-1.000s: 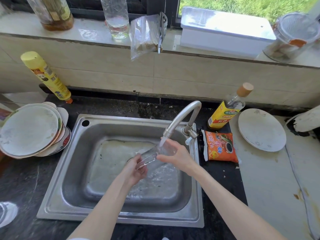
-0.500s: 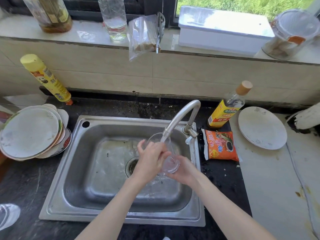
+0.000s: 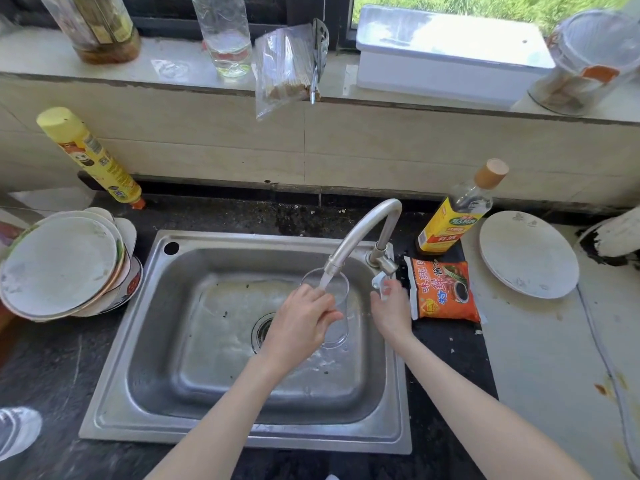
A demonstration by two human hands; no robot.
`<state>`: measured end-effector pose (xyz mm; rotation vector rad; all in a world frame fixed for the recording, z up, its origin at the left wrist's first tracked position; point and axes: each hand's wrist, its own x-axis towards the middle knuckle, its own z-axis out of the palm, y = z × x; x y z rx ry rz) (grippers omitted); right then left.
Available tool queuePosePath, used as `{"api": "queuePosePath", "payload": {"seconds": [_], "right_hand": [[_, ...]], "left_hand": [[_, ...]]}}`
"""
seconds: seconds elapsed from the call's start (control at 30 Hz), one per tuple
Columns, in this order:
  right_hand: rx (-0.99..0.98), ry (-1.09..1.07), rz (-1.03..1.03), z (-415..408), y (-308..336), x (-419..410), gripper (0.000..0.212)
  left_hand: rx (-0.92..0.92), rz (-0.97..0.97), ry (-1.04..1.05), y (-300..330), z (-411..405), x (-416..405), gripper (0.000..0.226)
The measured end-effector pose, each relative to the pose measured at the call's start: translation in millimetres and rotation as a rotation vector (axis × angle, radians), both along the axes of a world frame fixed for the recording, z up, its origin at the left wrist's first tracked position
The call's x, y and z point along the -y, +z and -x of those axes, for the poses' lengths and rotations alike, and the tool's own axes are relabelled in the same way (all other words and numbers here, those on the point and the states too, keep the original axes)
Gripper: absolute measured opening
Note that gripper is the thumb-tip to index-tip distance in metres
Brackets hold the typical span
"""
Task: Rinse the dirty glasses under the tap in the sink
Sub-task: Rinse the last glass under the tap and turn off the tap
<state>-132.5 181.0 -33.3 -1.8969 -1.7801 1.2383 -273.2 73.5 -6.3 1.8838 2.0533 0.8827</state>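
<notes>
Your left hand [image 3: 300, 326] grips the glass [image 3: 332, 306] under the tap [image 3: 360, 233], over the sink [image 3: 207, 341] near its right edge.
Your fingers hide much of the glass's near wall, and clear glass blurs into water. Your right hand [image 3: 391, 311] reaches the tap handle [image 3: 381, 280]; whether it grips or only touches, I cannot tell. A second glass [image 3: 15, 429] is cut off at the bench's front-left corner.
</notes>
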Motion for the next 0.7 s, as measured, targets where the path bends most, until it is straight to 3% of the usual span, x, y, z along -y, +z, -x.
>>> {"api": "queuePosePath", "payload": {"seconds": [0.1, 0.23, 0.37, 0.53, 0.7], "right_hand": [[0.193, 0.186, -0.252, 0.0, -0.3, -19.7, 0.051], [0.486, 0.421, -0.324, 2.2, -8.8, -37.2, 0.059], [0.658, 0.501, -0.423, 3.7, -18.6, -39.7, 0.055], [0.681, 0.520, -0.495, 2.6, -21.0, -41.6, 0.042], [0.406, 0.506, -0.358, -21.2, -13.9, -62.3, 0.053]], "left_hand": [[0.017, 0.016, 0.014, -0.4, -0.4, 1.5, 0.034], [0.041, 0.012, 0.015, -0.6, -1.4, 2.1, 0.032], [0.062, 0.025, 0.013, 0.4, 0.7, 1.1, 0.031], [0.052, 0.036, 0.020, -2.8, 3.2, 0.7, 0.031], [0.041, 0.041, 0.017, -2.2, 1.4, 1.3, 0.032]]}}
